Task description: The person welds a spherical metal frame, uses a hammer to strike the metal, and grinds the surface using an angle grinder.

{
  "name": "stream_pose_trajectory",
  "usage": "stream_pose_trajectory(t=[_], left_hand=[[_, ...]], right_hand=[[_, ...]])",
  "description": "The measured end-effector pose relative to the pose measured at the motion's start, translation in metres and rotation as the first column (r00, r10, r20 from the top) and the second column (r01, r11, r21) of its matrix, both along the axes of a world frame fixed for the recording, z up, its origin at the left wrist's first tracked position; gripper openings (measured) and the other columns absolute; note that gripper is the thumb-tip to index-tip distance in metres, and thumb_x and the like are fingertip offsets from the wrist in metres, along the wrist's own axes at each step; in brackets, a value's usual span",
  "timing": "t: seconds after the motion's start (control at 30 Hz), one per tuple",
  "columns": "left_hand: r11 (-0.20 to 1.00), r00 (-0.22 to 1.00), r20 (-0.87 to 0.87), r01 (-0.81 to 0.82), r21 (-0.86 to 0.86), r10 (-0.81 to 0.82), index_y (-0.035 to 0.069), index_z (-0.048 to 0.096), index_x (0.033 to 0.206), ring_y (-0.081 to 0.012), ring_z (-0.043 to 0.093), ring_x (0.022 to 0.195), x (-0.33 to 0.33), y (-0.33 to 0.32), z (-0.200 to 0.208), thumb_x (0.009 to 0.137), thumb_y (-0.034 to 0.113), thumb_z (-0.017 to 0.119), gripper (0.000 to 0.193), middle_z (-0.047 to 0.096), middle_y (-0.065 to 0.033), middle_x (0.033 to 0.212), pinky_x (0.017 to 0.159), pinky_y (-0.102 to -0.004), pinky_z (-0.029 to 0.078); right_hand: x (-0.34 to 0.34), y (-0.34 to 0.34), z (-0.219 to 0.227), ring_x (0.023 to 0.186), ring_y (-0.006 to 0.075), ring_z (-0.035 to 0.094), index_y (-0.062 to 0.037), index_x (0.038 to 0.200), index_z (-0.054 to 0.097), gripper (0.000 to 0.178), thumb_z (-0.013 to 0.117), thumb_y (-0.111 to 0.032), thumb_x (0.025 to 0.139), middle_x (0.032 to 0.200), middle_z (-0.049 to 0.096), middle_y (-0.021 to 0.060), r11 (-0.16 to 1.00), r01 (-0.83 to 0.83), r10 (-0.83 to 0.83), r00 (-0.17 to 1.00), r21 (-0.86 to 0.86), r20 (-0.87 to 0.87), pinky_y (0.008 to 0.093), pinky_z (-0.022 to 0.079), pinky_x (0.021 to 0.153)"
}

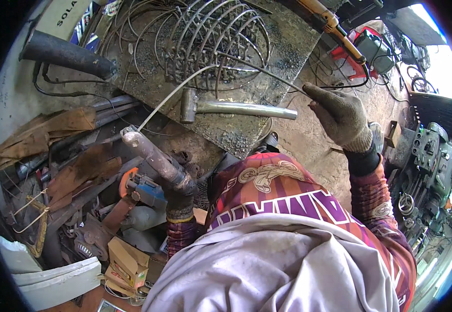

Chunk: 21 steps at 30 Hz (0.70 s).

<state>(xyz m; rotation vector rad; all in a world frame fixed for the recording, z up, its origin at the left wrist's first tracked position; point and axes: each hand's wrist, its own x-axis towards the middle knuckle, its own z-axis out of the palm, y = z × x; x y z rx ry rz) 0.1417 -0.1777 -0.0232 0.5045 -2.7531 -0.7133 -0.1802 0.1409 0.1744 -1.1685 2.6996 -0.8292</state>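
Note:
My left hand (pixel 180 197), in a dark work glove, is closed round a rusty metal pipe (pixel 156 158) that slants up and left. A thin bent metal rod (pixel 176 89) runs from the pipe's upper end, arching over the worktable (pixel 267 119). In a grey knit glove, my right hand (pixel 343 117) pinches the end of another thin metal rod (pixel 267 72) that slopes up and left to the curved rods. Several curved metal rods (pixel 221 31) stand in a round, cage-like cluster on the table. Between my hands lies a hammer (pixel 241 108) with a metal tube handle.
Grit and metal bits cover the tabletop. A thick dark pipe (pixel 70 54) juts in at left. Below it lie brown cloths (pixel 49 132), an orange and blue power tool (pixel 143 187) and a cardboard box (pixel 126 262). Cables and a red stool (pixel 348 57) stand right; machinery (pixel 434 156) lines the far right.

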Motion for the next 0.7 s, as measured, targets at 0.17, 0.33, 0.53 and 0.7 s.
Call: stream_pose_trajectory(t=[0.17,0.33,0.53,0.7], left_hand=[[0.932,0.991,-0.031,-0.113,0.343,0.132,-0.003,0.046,0.143,-0.0398,0.062,0.112,-0.003,-0.004,-0.006,0.084,0.026,0.084,0.076,0.062,-0.0213,0.125,0.097,-0.0490,0.049],[0.877,0.982,-0.014,-0.163,0.452,0.189,-0.002,0.045,0.144,-0.0389,0.061,0.113,-0.001,-0.003,-0.007,0.082,0.025,0.085,0.079,0.061,-0.0210,0.127,0.098,-0.0484,0.049],[0.872,0.973,0.007,-0.210,0.441,0.231,-0.002,0.044,0.146,-0.0379,0.060,0.115,0.002,0.001,-0.010,0.080,0.023,0.086,0.082,0.060,-0.0205,0.128,0.100,-0.0476,0.048],[0.706,0.958,0.100,-0.268,0.655,0.270,-0.001,0.047,0.143,-0.0368,0.060,0.117,0.000,0.000,-0.014,0.079,0.023,0.087,0.080,0.061,-0.0198,0.128,0.100,-0.0478,0.048]], right_hand=[[-0.002,0.002,0.004,0.078,0.0311,0.074,0.0004,0.124,0.070,0.034,0.070,-0.005,0.090,0.092,0.074,0.0201,0.998,-0.061,0.061,0.998,0.030,0.021,0.0370,0.057,0.070],[-0.003,-0.001,0.008,0.079,0.0304,0.075,-0.0001,0.124,0.070,0.033,0.069,-0.005,0.091,0.094,0.074,0.0204,0.997,-0.066,0.064,0.997,0.037,0.052,0.0363,0.057,0.071],[-0.003,-0.001,0.007,0.080,0.0286,0.075,-0.0005,0.126,0.069,0.033,0.067,-0.005,0.093,0.095,0.074,0.0196,0.998,-0.055,0.053,0.994,0.013,0.096,0.0366,0.057,0.071],[-0.004,0.000,0.001,0.076,0.0319,0.074,-0.0102,0.123,0.073,0.031,0.071,-0.016,0.093,0.085,0.073,0.0168,0.999,-0.027,0.028,0.999,-0.029,0.027,0.0380,0.057,0.066]])
